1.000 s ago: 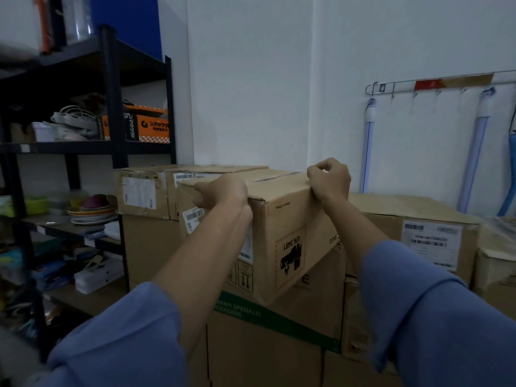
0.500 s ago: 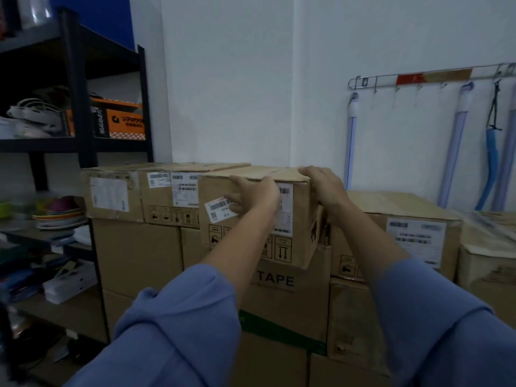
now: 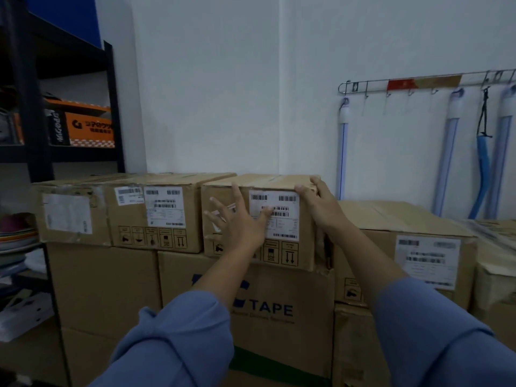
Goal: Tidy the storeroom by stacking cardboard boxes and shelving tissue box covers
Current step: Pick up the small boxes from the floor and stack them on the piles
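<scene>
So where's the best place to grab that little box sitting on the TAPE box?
Probably its right side near the top corner, where the right hand grips the little box: the lower box beside it leaves that side bare. Its left side sits close against the neighbouring box, so the left hand would likely do better from the front, sliding it off the TAPE box.

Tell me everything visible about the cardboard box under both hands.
The cardboard box is brown, taped along its top, with a white barcode label and handling symbols on the front. It sits upright on the TAPE carton, beside a similar box. The left hand presses flat on its front; the right hand grips its upper right corner.
</scene>
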